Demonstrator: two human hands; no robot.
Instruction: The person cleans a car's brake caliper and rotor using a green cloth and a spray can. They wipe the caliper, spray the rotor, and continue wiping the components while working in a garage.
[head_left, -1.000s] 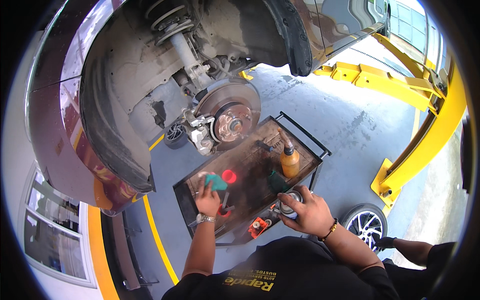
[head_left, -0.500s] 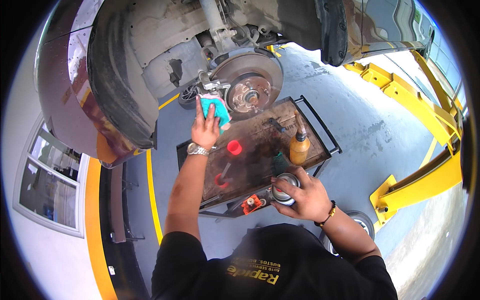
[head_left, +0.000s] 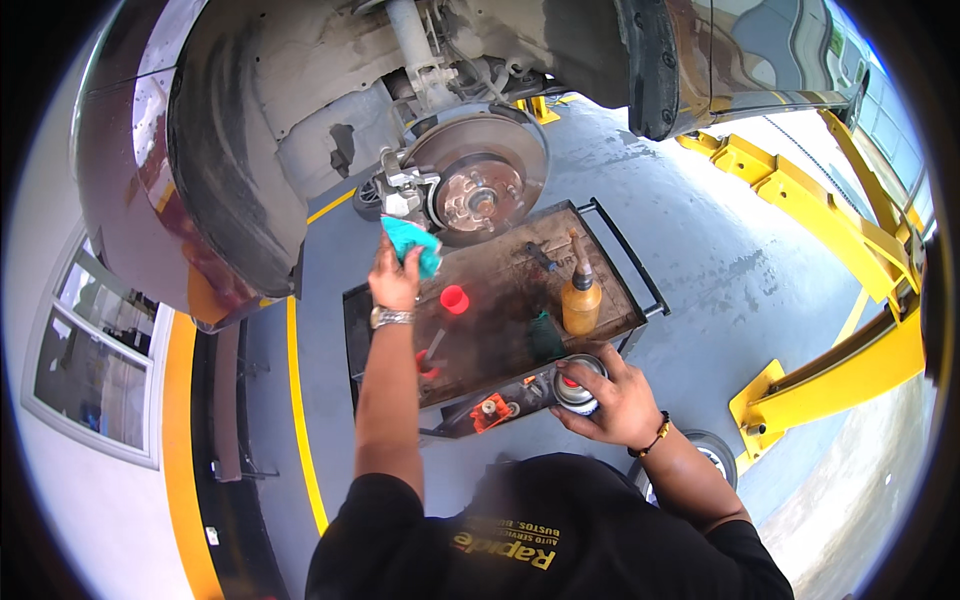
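Note:
My left hand (head_left: 394,280) is closed on a teal cloth (head_left: 412,245), just below the caliper bracket (head_left: 405,190) on the car's hub. Beside the bracket is the bare brake disc (head_left: 520,155), its rusty hub (head_left: 482,203) with studs facing me. Around a spray can (head_left: 577,384) with a red nozzle my right hand (head_left: 625,400) is wrapped, the thumb and forefinger over its top. The can is upright above the near edge of the cart (head_left: 480,350).
On the cart stand an amber spray bottle (head_left: 580,303), a red cup (head_left: 455,299) and a dark green cloth (head_left: 545,336). An orange part (head_left: 490,412) lies at its near side. Yellow lift arms (head_left: 840,370) stand right; a wheel (head_left: 705,455) lies below my right forearm.
My left hand and the cloth have drawn down and back from the caliper bracket, which now shows more fully. The right hand keeps the can, barely shifted.

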